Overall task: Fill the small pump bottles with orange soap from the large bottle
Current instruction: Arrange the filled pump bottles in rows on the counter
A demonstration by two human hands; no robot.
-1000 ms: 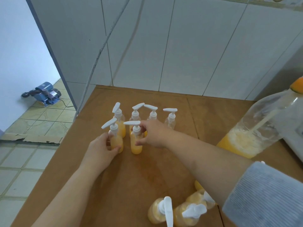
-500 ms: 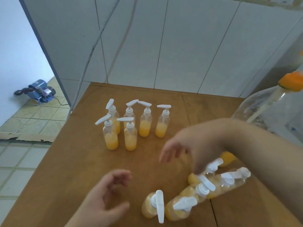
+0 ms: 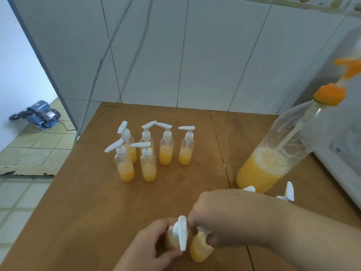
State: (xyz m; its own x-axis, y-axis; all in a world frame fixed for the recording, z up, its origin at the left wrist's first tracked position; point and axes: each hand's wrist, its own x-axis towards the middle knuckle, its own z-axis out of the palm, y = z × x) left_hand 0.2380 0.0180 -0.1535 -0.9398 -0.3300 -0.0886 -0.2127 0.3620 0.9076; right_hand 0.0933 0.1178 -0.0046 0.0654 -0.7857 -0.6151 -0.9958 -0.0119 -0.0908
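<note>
Several small clear pump bottles [image 3: 166, 145] with white pumps stand upright mid-table, each partly filled with orange soap. The large clear bottle [image 3: 273, 153] with an orange pump top stands at the right, orange soap in its lower part. At the near edge my left hand [image 3: 148, 245] grips a small filled bottle [image 3: 176, 234] lying with its white pump toward me. My right hand [image 3: 216, 218] grips a second small filled bottle [image 3: 200, 249] beside it. More white pump heads [image 3: 289, 191] show behind my right forearm; their bottles are hidden.
The brown wooden table [image 3: 88, 202] meets a white tiled wall at the back. A white appliance edge [image 3: 341, 163] runs along the right. Left of the table lies tiled floor with a blue water pump [image 3: 37, 114].
Both hands left the standing bottles, came back to the near edge, and each took hold of a lying small bottle.
</note>
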